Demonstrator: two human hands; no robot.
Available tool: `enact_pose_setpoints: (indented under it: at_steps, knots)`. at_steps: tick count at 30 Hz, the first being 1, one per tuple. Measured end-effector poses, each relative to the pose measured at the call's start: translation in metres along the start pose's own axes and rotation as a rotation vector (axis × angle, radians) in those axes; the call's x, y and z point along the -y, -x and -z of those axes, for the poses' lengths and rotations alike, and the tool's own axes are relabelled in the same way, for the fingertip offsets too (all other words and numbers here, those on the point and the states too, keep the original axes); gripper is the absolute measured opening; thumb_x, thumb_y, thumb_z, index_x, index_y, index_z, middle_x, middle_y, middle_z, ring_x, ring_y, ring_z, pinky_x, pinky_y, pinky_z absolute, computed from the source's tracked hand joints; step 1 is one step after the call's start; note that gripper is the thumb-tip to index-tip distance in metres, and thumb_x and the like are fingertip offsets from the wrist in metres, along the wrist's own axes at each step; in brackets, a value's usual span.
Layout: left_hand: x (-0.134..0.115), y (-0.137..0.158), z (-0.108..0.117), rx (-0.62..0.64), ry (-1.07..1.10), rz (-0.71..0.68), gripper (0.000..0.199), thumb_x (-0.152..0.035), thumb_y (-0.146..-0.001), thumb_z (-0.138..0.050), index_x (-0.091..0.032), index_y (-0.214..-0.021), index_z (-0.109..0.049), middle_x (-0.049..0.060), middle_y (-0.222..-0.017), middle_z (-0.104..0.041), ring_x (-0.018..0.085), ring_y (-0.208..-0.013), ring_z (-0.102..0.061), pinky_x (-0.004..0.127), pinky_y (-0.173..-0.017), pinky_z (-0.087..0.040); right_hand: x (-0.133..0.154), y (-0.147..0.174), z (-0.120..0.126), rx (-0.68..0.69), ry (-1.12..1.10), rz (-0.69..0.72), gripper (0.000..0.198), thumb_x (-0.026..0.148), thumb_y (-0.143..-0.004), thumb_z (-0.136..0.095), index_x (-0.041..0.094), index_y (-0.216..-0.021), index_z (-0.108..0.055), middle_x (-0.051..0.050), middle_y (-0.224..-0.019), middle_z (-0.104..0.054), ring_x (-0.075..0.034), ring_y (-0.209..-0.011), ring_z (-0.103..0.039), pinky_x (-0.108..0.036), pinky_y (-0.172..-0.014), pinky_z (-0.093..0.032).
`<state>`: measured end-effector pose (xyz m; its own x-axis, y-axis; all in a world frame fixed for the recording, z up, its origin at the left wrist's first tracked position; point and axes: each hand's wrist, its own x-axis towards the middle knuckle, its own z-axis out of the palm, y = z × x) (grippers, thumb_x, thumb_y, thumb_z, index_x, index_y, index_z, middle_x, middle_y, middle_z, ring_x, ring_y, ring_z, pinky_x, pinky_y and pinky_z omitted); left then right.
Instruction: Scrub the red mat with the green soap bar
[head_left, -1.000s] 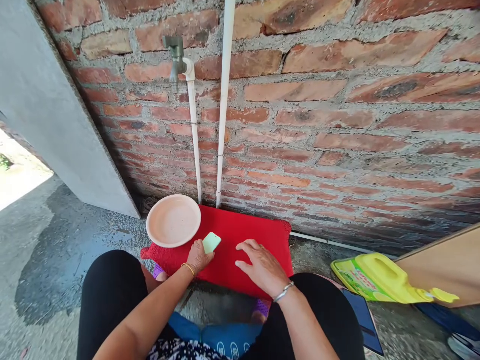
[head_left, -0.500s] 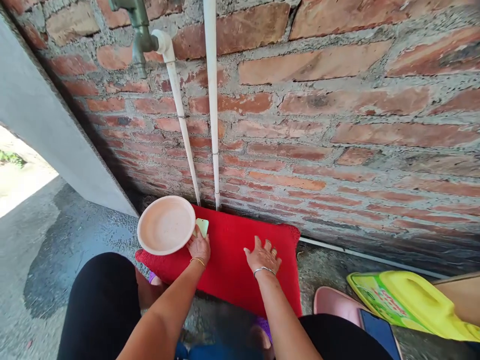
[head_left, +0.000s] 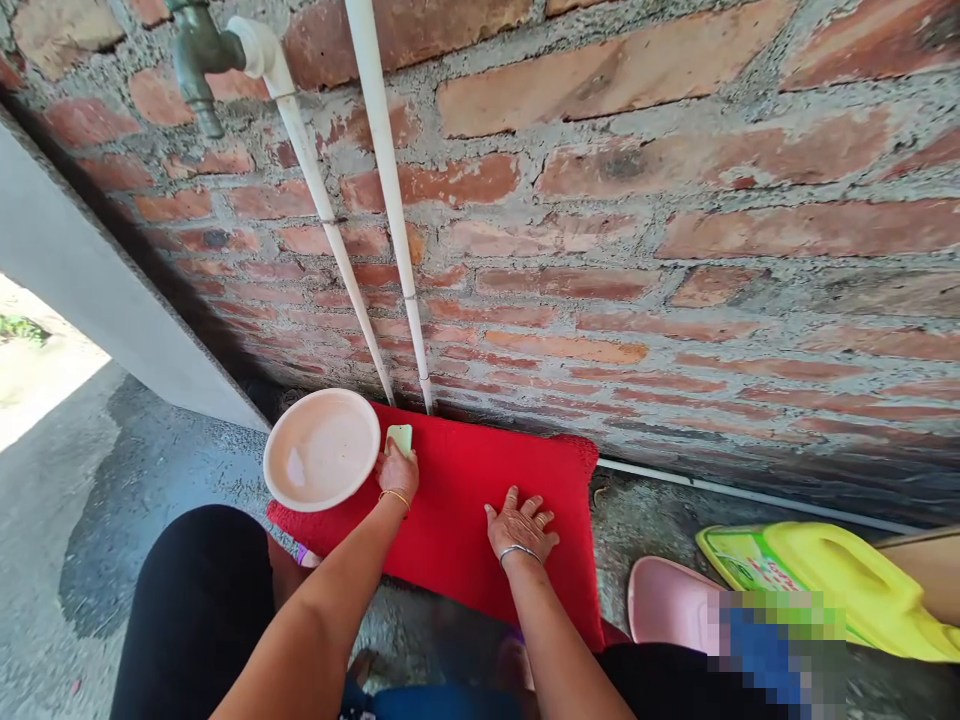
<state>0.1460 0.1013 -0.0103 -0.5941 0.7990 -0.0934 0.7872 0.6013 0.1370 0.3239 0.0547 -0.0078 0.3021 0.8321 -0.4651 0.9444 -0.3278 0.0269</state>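
1. The left hand (head_left: 397,472) had come to the near left part of the picture's middle, holding a pale green, rounded rectangular piece (head_left: 400,438) (its material could not be told). A second earlier that hand had been well apart from the basin; now it was just beside it.

2. The piece was therefore at the right of the round, pale pink basin (head_left: 330,440), above the cloth's far left part and gripped by its lower end. Whether it rested on the cloth or hung slightly above it, I could not tell.

3. The right hand (head_left: 520,528) had changed as well: raised with loosely bent fingers a second ago, it had come down wide, fingers spread. It held nothing and seemed to lie palm-down on the cloth's right part.

4. The rectangular, bright red cloth (head_left: 457,500) was spread out beneath both hands, and the basin overlapped its left end. The change left the two hands well apart, with the middle of the cloth between them.

5. For the work in hand, this looked like one hand minding the piece while the other steadied or felt the cloth.

6. The yellow plastic jug (head_left: 847,565) lay on the floor to the right, out of both hands' way.
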Motion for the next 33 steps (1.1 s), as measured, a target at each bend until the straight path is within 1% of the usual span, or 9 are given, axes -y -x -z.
enact_pose_setpoints:
  at_steps: [3,9,15,18,20,23,26,28,33]
  knots:
    - [-0.011,0.009,-0.005,0.045,-0.02,-0.012,0.061,-0.044,-0.086,-0.047,-0.017,-0.14,-0.038,0.02,-0.116,-0.054,0.029,-0.1,-0.056,0.037,-0.075,-0.047,0.0,0.0,0.0,0.008,0.012,-0.002,0.061,0.044,-0.094,-0.029,0.017,-0.148,-0.024,-0.026,-0.15,-0.02,-0.043,-0.133,-0.028,-0.06,-0.089,-0.034]
    - [-0.036,0.037,-0.026,0.178,-0.036,-0.424,0.061,-0.052,-0.083,-0.05,-0.027,-0.139,-0.04,0.013,-0.113,-0.054,0.026,-0.099,-0.054,0.037,-0.081,-0.045,0.001,0.004,0.01,0.032,0.033,-0.01,0.06,0.045,-0.094,-0.031,0.018,-0.147,-0.027,-0.025,-0.15,-0.023,-0.042,-0.133,-0.028,-0.054,-0.09,-0.035]
    - [-0.02,-0.02,0.008,0.032,0.052,0.0,0.063,-0.049,-0.087,-0.044,-0.017,-0.14,-0.036,0.019,-0.114,-0.055,0.029,-0.102,-0.055,0.039,-0.08,-0.046,0.001,0.004,0.008,0.022,0.071,-0.001,0.061,0.046,-0.094,-0.033,0.019,-0.148,-0.026,-0.026,-0.149,-0.024,-0.042,-0.132,-0.03,-0.055,-0.088,-0.035]
    - [-0.031,-0.021,0.01,0.025,0.038,0.068,0.063,-0.045,-0.085,-0.047,-0.016,-0.14,-0.036,0.02,-0.116,-0.054,0.03,-0.103,-0.055,0.04,-0.079,-0.045,0.002,0.002,0.007,0.036,0.064,-0.005,0.062,0.046,-0.094,-0.033,0.017,-0.148,-0.025,-0.026,-0.15,-0.022,-0.043,-0.132,-0.028,-0.055,-0.089,-0.034]
    - [-0.049,-0.003,0.0,0.067,0.012,-0.016,0.062,-0.043,-0.085,-0.049,-0.017,-0.14,-0.037,0.019,-0.115,-0.054,0.029,-0.1,-0.056,0.039,-0.078,-0.045,0.002,0.002,0.008,0.043,0.061,-0.008,0.061,0.045,-0.094,-0.033,0.017,-0.148,-0.025,-0.026,-0.15,-0.021,-0.043,-0.133,-0.028,-0.055,-0.09,-0.034]
    - [-0.072,0.033,-0.021,0.177,-0.045,-0.356,0.064,-0.045,-0.082,-0.053,-0.023,-0.14,-0.038,0.016,-0.117,-0.053,0.028,-0.103,-0.054,0.041,-0.085,-0.043,0.002,0.002,0.01,0.064,0.058,-0.009,0.06,0.044,-0.095,-0.029,0.017,-0.148,-0.024,-0.026,-0.15,-0.02,-0.043,-0.133,-0.027,-0.057,-0.09,-0.034]
    - [-0.069,0.052,-0.031,0.257,-0.071,-0.559,0.067,-0.049,-0.081,-0.054,-0.03,-0.142,-0.033,0.012,-0.118,-0.052,0.026,-0.104,-0.052,0.042,-0.089,-0.04,0.002,0.002,0.012,0.074,0.053,-0.005,0.06,0.045,-0.095,-0.026,0.018,-0.149,-0.022,-0.026,-0.151,-0.019,-0.043,-0.134,-0.027,-0.057,-0.089,-0.034]
    - [-0.05,0.046,-0.026,0.211,-0.064,-0.51,0.064,-0.051,-0.083,-0.052,-0.03,-0.141,-0.034,0.011,-0.115,-0.052,0.025,-0.102,-0.052,0.04,-0.087,-0.042,0.002,0.002,0.011,0.065,0.058,-0.005,0.06,0.045,-0.095,-0.027,0.018,-0.149,-0.023,-0.026,-0.15,-0.02,-0.043,-0.133,-0.027,-0.057,-0.089,-0.034]
    - [0.002,0.015,-0.001,0.026,-0.05,-0.109,0.057,-0.047,-0.088,-0.045,-0.018,-0.137,-0.041,0.015,-0.105,-0.054,0.025,-0.091,-0.054,0.037,-0.075,-0.045,0.003,0.003,0.008,0.04,0.064,-0.004,0.06,0.045,-0.095,-0.03,0.018,-0.148,-0.024,-0.027,-0.15,-0.021,-0.043,-0.132,-0.028,-0.057,-0.089,-0.034]
